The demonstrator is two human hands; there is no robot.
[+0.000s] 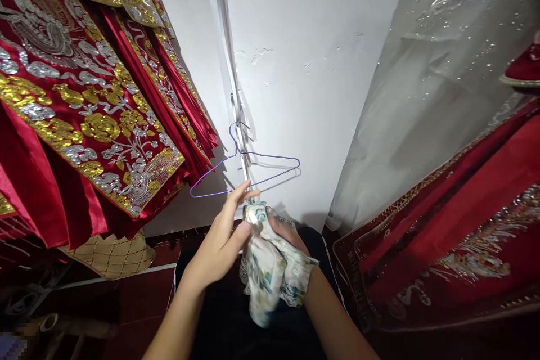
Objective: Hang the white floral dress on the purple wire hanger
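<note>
My left hand (pixel 221 242) and my right hand (pixel 289 233) both grip a small crumpled white cloth with a blue-green floral print (pixel 270 264) in front of me. The left thumb and fingers pinch its upper edge. The right hand is partly hidden behind the cloth, which drapes over its wrist. Just above the hands a thin purple wire hanger (pixel 247 171) hangs on a metal rail (pixel 232 79) against the white wall, with nothing on it. The left fingertips are almost at the hanger's bottom bar.
Red garments with gold and silver embroidery (pixel 80 101) hang at the left. A sheer sequinned grey fabric (pixel 426 101) and more red embroidered cloth (pixel 455 236) hang at the right. A beige quilted item (pixel 109 256) lies low on the left.
</note>
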